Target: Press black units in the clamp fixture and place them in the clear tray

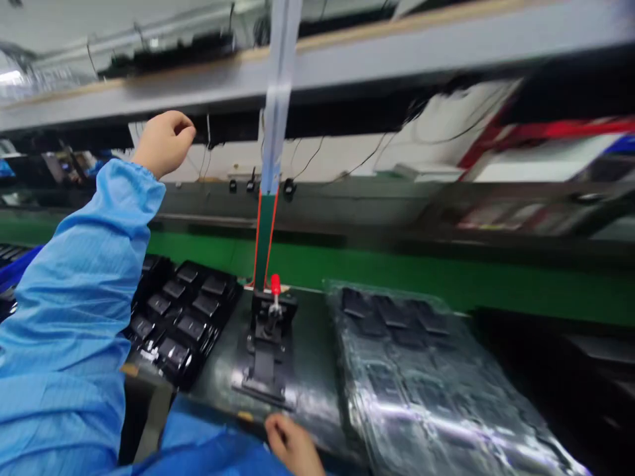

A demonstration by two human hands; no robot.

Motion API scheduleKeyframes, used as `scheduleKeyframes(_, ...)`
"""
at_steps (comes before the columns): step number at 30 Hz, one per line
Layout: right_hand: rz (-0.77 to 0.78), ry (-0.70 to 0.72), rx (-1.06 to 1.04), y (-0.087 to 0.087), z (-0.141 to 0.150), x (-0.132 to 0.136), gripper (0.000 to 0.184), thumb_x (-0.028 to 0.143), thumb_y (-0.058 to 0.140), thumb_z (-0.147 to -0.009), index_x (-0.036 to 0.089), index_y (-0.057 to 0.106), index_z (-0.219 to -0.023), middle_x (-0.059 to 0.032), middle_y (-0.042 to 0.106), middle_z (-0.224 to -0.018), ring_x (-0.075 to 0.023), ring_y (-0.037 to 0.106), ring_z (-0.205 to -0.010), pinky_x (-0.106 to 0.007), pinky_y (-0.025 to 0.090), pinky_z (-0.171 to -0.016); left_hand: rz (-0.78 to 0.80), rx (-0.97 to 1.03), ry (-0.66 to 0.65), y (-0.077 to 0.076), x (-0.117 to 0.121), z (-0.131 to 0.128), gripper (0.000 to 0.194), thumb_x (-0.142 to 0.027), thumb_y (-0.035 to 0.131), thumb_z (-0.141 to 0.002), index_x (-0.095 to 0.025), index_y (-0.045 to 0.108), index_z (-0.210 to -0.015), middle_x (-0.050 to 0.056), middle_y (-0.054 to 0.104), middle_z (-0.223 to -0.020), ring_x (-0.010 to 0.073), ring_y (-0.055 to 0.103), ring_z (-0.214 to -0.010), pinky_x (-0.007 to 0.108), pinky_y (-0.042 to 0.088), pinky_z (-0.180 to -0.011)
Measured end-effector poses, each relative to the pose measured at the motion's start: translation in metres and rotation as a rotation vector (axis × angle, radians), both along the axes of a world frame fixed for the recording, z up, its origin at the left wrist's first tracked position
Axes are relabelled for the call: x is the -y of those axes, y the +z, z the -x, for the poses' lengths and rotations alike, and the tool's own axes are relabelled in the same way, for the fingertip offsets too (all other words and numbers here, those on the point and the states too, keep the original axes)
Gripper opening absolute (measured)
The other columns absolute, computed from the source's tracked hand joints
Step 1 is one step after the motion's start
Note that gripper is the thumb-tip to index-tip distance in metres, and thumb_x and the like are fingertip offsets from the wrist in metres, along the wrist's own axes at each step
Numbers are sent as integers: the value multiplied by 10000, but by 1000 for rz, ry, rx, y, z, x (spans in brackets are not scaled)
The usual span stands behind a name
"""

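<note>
Hanging high at left, the blue-sleeved left hand appears in front of the dark underside of a shelf, its grip narrow, fingers curled in toward the thumb; whether anything is pinched there cannot be told. Down at the table's near edge, the right hand is curled too, and blur hides whether its grip holds anything. The nearer of the two, it lies just short of a black clamp fixture on the table, which sits ahead and slightly to the left of that grip, its long axis running away from the worker, a red-tipped handle upright at the far end. A black tray of dark parts flanks it at left, a clear plastic tray at right
</note>
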State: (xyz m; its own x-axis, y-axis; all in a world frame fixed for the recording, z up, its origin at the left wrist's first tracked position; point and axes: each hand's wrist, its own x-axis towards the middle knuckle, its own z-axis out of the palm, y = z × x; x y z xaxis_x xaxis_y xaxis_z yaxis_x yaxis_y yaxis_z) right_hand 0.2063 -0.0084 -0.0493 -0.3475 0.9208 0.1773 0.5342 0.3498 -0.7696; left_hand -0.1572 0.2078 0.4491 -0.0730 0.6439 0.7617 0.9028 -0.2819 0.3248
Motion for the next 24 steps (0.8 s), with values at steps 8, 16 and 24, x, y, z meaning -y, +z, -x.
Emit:
scheduleKeyframes(8,362,93,-49,-14,0,20,433,545,495,-968,220,755,-850,-47,735,-718,-223,701,-660,-298,517,-632,276,448,-23,-241,178,-22,134,-218,717,-917,-195,763,-793,25,728,-817,200,656,-819,304,503,-818)
scheduleKeyframes(16,376,81,10,-10,1,24,439,567,492,-975,235,763,-874,-46,768,-770,-233,719,-700,-317,513,-664,237,1056,542,-447,273,10,180,-320,747,-868,-237,655,-999,34,654,-988,206,639,-950,321,509,-934)
scheduleKeyframes(24,371,18,38,-3,5,24,435,559,500,-952,220,755,-857,-53,771,-760,-233,711,-683,-326,515,-653,358,1260,576,-467,270,44,363,-389,775,-849,-221,619,-1130,68,681,-1120,186,672,-954,262,529,-755)
